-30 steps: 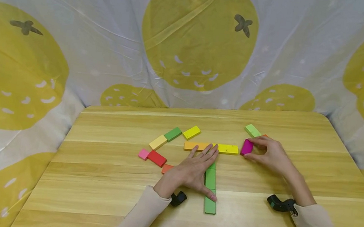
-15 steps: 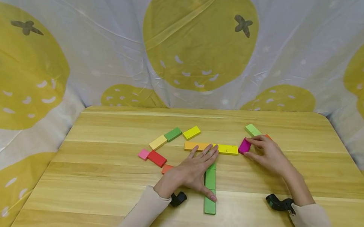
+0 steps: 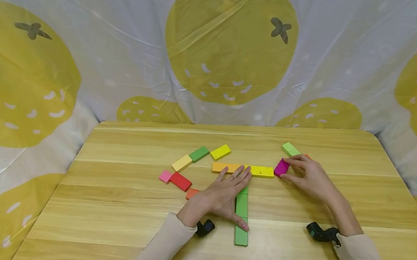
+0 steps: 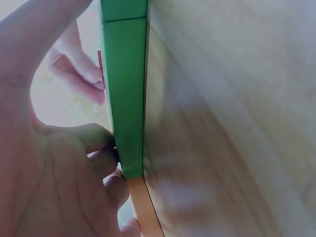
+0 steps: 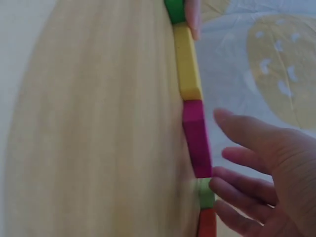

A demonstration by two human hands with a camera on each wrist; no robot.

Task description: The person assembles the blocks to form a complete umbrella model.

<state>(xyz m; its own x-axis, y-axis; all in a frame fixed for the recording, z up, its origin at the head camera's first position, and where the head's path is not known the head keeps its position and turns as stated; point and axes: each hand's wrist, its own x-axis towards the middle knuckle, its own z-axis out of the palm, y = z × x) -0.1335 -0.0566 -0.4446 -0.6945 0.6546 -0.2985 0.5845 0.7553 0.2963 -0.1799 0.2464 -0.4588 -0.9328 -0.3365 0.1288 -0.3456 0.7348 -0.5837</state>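
Left hand [image 3: 220,194]: fingers straight and spread, tips on the row formed by the orange block [image 3: 220,168] and yellow block [image 3: 263,172]; thumb on the row of green blocks [image 3: 241,237]. Right hand [image 3: 312,177]: thumb and forefinger bent at opposite ends of the magenta block [image 3: 281,167]; whether they grip it cannot be determined, the right wrist view showing a gap at the thumb. Magenta block: on the surface [image 3: 103,221], set at an angle against the yellow block's right end. Light green block [image 3: 290,148]: just beyond the right hand. Red block [image 3: 180,181] and pink block [image 3: 165,176]: touching, left of the left hand.
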